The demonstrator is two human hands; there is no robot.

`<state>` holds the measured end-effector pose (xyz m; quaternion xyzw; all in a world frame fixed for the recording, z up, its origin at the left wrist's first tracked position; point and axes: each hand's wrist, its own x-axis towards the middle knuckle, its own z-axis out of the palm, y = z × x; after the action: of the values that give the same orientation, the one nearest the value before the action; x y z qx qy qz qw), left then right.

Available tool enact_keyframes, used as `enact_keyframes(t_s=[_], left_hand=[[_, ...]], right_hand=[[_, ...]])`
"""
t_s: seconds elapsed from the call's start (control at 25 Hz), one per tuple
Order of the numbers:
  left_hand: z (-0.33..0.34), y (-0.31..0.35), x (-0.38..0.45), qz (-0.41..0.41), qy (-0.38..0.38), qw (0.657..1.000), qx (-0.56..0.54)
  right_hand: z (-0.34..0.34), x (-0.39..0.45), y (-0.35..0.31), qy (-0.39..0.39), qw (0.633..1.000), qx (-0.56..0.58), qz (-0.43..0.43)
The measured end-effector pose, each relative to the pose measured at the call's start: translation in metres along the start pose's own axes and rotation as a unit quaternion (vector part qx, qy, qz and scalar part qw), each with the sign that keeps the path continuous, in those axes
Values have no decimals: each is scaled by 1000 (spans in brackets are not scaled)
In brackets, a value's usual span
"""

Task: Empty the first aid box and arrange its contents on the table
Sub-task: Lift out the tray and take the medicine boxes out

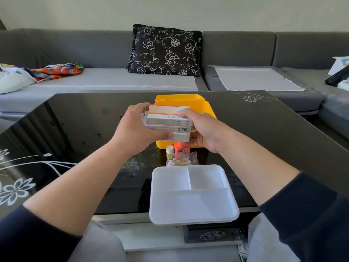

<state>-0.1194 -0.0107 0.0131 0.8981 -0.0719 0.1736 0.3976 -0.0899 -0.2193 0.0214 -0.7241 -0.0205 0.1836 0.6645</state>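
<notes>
A yellow first aid box (pixel 207 108) stands open on the black glass table (pixel 264 129), its lid up at the back. Above the box I hold a stack of white medicine boxes (pixel 168 121), the top one with an orange stripe. My left hand (pixel 136 129) grips the stack's left end and my right hand (pixel 202 129) grips its right end. In front of the yellow box stand a small white-capped bottle (pixel 169 151) and an orange bottle (pixel 181 151). A clear bag of cotton swabs (pixel 181 162) lies just before them.
A white divided tray (pixel 192 205) with three compartments sits at the table's near edge, overhanging it slightly. A grey sofa (pixel 245 50) with a black floral cushion (pixel 164 50) runs behind the table. Colourful cloth (pixel 56 70) lies on the sofa's left seat.
</notes>
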Motion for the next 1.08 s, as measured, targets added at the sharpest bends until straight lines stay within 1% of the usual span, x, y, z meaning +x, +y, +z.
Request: enact_keyframes(t_s=[0.2, 0.28, 0.36, 0.56, 0.76, 0.92, 1.08], left_hand=[[-37, -32, -12, -17, -23, 999, 19], [-47, -46, -16, -26, -31, 999, 31], [-50, -60, -19, -51, -38, 997, 42], [-42, -91, -23, -114, -66, 988, 85], [-32, -114, -19, -127, -89, 983, 99], [-25, -128, -19, -143, -102, 978, 108], [-15, -133, -20, -153, -107, 978, 94]], right_hand=[[45, -1, -1, -12, 1000, -23, 2], [60, 1, 1, -15, 999, -29, 20], [71, 5, 5, -15, 998, -38, 48], [94, 25, 23, 9, 996, -44, 83], [107, 45, 41, 30, 992, -70, 98], [113, 53, 50, 65, 984, -132, 101], [112, 59, 56, 69, 982, -144, 103]])
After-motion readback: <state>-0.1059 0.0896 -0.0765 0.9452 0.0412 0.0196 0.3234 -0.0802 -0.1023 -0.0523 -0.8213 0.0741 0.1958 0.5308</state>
